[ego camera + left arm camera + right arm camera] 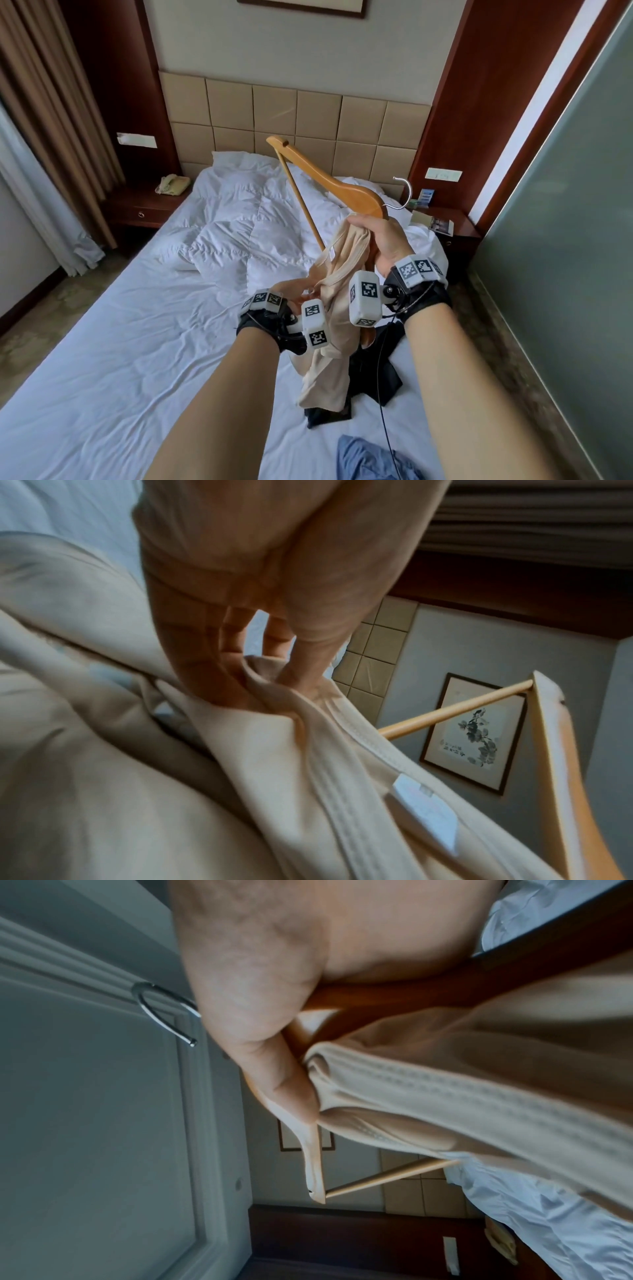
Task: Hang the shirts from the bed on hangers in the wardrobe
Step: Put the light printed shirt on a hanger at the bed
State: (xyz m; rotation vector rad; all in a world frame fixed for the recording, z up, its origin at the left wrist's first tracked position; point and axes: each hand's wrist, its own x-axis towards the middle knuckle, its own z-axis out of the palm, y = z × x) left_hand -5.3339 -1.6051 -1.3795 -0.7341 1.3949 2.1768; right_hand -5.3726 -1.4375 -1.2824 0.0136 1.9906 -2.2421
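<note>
R hand (378, 240) is gripping the wooden hanger (329, 178) near its neck, w/ the metal hook (400, 193) sticking out toward 3 o'clock and the free arm tilting up toward 11 o'clock. Grip state: R fingers are wrapping the hanger, and in the right wrist view the thumb (281, 1085) is pressing the ribbed collar (428, 1085) of the beige shirt (329, 329) against the wood, so it's pinching both.

L hand (294, 296) is sitting lower, at approx 7 o'clock from the R hand. Its grip is pinching a fold of the beige shirt: in the left wrist view the fingers (226, 647) are closing on fabric just beside the collar seam and the white label (424, 810). The hanger's crossbar (455, 712) is running just past the cloth there.

The shirt is hanging from both hands above the bed (137, 342), its lower part draping down over a dark garment (387, 373) lying on the sheet. A blue garment (366, 459) is lying at 6 o'clock, near the bottom edge. A crumpled white duvet (246, 212) is lying toward the headboard (298, 113) at 12 o'clock.

Elsewhere: a phone (172, 185) is sitting on the nightstand at 10 o'clock, and leaflets (435, 222) are lying on the other nightstand at 2 o'clock. Wardrobe isn't in view.
</note>
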